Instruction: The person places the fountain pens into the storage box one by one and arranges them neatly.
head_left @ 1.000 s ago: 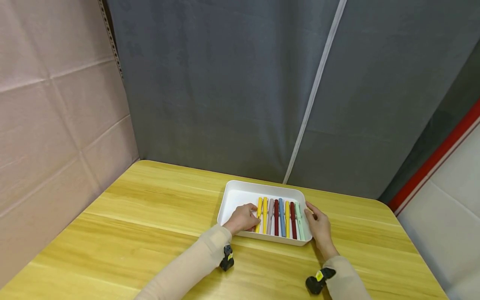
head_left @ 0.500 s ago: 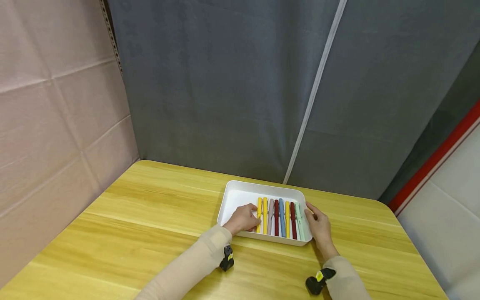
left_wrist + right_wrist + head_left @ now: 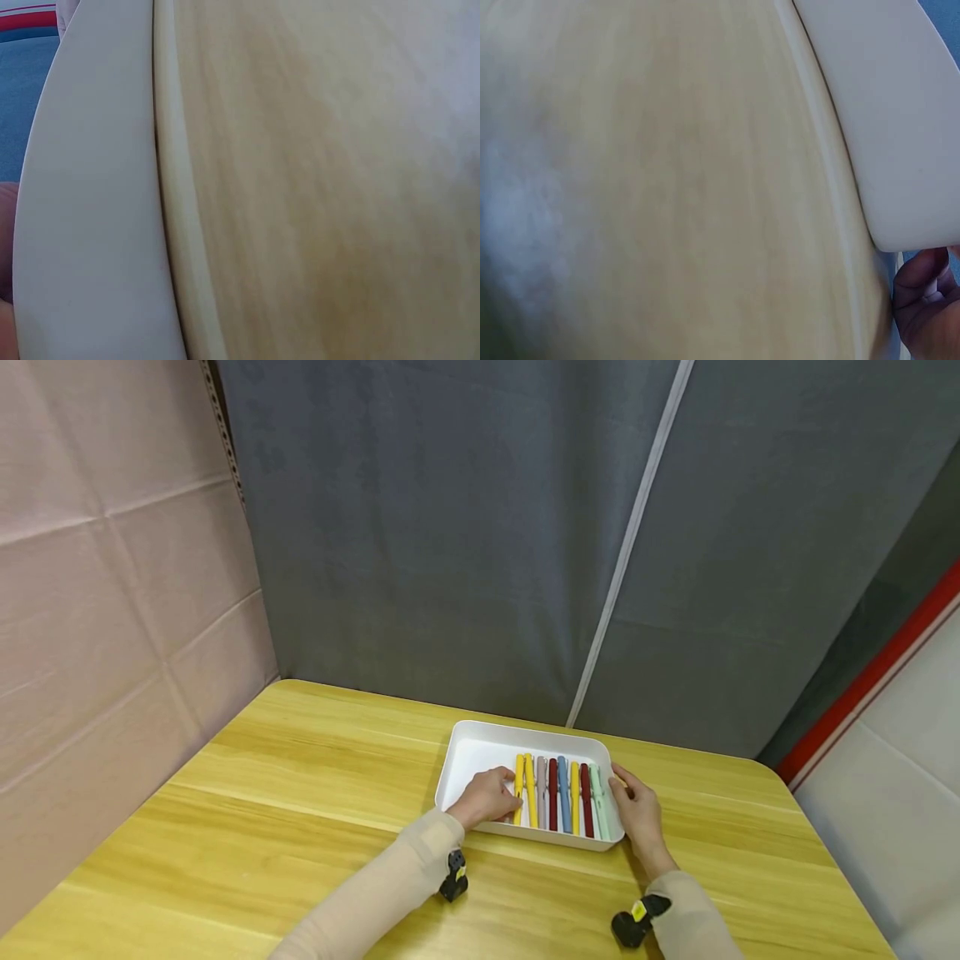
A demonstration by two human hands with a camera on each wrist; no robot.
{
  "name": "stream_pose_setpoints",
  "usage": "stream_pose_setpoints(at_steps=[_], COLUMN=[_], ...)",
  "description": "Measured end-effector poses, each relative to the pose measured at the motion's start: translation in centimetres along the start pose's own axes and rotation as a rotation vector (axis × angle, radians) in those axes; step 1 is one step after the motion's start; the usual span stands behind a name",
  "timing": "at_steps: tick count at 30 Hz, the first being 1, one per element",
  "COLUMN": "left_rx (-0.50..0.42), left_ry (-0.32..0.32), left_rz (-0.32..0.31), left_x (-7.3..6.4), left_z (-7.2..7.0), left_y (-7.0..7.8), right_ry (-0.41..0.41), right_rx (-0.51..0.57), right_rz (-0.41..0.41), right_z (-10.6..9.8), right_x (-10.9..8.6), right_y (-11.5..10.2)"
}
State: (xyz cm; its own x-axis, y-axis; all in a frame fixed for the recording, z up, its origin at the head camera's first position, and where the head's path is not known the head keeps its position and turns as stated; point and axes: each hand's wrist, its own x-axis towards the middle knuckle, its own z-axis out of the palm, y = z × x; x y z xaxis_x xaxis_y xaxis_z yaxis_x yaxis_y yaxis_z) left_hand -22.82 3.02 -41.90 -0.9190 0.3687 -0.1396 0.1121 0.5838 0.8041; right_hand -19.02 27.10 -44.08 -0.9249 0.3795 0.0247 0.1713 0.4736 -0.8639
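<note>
A shallow white tray (image 3: 480, 739) holds several capped pens side by side in its right part. At the left end of the row, in the head view, my left hand (image 3: 482, 797) reaches over the tray's front wall and pinches a yellow pen (image 3: 519, 766), thumb across its lower half. Beside it lies a second yellow pen (image 3: 530, 785), tilted slightly, then a lilac pen (image 3: 542, 785). My right hand (image 3: 639, 814) grips the tray's right wall near a mint pen (image 3: 597, 793). The right wrist view shows curled fingers (image 3: 922, 281) at the tray's corner.
The tray stands on a yellow wood-grain table (image 3: 300, 793) near its far edge. A dark grey curtain (image 3: 450, 527) hangs behind it. Pale panels flank the table on the left and right.
The second yellow pen has tilted slightly, its upper end shifting left. The lilac pen has shifted very slightly. Both hands and the tray hold their places.
</note>
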Motion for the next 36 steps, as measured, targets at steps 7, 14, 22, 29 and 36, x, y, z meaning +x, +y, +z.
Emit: stream_pose_setpoints(at_steps=[7, 14, 22, 29, 36], left_rx=[0.016, 0.038, 0.067, 0.065, 0.076], left_ry=[0.003, 0.013, 0.026, 0.019, 0.007], left_rz=[0.006, 0.009, -0.002, -0.012, -0.013], left_x=[0.12, 0.2, 0.33, 0.26, 0.13], left_z=[-0.15, -0.32, -0.67, -0.72, -1.01], left_y=[-0.05, -0.01, -0.17, -0.26, -0.23], right_ry=[0.001, 0.003, 0.004, 0.014, -0.005], right_rx=[-0.002, -0.017, -0.034, -0.038, -0.04], right_rz=[-0.005, -0.003, -0.026, -0.051, -0.044], right_z=[0.11, 0.25, 0.23, 0.19, 0.09], right_x=[0.12, 0.4, 0.58, 0.5, 0.44], right_y=[-0.05, -0.07, -0.15, -0.18, -0.11])
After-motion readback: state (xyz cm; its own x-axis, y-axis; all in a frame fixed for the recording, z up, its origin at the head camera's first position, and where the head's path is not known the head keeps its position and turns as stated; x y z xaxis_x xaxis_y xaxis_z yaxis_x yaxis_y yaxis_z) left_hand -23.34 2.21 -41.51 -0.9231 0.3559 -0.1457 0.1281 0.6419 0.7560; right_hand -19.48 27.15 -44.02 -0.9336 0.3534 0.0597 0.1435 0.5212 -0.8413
